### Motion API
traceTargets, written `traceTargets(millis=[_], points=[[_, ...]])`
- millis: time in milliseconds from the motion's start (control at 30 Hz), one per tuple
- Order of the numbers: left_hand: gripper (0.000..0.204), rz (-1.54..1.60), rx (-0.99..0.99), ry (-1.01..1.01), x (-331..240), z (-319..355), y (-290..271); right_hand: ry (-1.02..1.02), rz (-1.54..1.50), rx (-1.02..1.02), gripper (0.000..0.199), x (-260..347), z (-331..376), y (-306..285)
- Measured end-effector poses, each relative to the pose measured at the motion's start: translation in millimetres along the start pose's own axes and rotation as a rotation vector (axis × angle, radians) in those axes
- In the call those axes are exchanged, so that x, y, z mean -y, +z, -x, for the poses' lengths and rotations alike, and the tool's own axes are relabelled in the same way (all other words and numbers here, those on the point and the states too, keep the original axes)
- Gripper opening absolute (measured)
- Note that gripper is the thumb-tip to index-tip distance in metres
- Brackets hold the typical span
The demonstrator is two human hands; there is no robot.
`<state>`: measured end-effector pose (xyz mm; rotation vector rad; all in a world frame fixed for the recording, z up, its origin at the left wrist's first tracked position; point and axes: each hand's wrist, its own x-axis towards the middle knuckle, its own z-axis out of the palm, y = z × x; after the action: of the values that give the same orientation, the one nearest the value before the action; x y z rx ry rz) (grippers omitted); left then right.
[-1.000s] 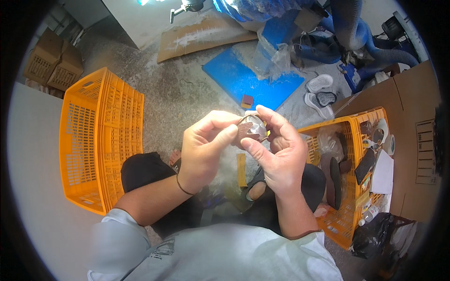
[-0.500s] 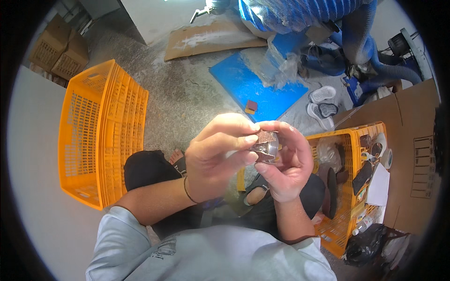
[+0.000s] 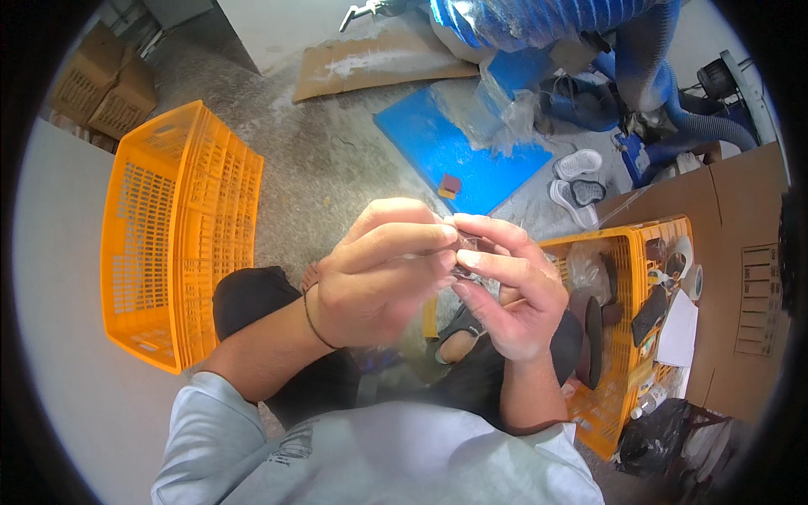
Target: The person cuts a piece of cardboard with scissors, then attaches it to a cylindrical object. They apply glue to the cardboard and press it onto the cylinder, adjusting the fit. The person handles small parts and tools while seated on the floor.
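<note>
In front of my chest, my left hand (image 3: 374, 273) and my right hand (image 3: 518, 295) meet fingertip to fingertip. Pinched between them is a small clear, shiny piece with brown gritty material (image 3: 462, 263). Fingers cover most of it, so its full shape does not show. The left hand grips from its left side with thumb and fingers. From the other side, the right thumb and fingers close around it, the index finger bent over the top.
An orange plastic crate (image 3: 181, 236) stands at the left. Another orange crate (image 3: 627, 252) at the right holds tape, bags and dark pads. Ahead lies a blue board (image 3: 471, 156) with a small maroon-and-yellow block (image 3: 450, 185), beside white shoes (image 3: 576, 194). Cardboard (image 3: 732, 278) stands far right.
My right fingers have closed further over the brown-and-clear piece, which showed more of its round side before. My left hand has shifted slightly left and still pinches it.
</note>
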<state>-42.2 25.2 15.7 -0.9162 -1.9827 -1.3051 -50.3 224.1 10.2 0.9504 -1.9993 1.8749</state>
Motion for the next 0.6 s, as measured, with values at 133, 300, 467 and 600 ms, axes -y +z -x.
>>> traceTargets(millis=[133, 300, 467, 600], points=[[0.02, 0.006, 0.015, -0.041, 0.2, -0.3, 0.4, 0.05, 0.043, -0.001, 0.033, 3.2, 2.4, 1.4], [0.018, 0.01, 0.044, -0.058, 3.3, 0.8, 3.1, 0.192, -0.06, -0.098, 0.026, 6.2, 6.6, 6.6], [0.024, 0.061, -0.011, -0.065, 11.3, 2.8, 12.3, 0.207, -0.026, -0.141, 0.024, 5.4, 8.8, 6.7], [0.055, 0.17, -0.003, -0.164, 11.7, 3.6, 14.6, 0.258, -0.162, -0.163, 0.024, 6.5, 10.8, -0.1]])
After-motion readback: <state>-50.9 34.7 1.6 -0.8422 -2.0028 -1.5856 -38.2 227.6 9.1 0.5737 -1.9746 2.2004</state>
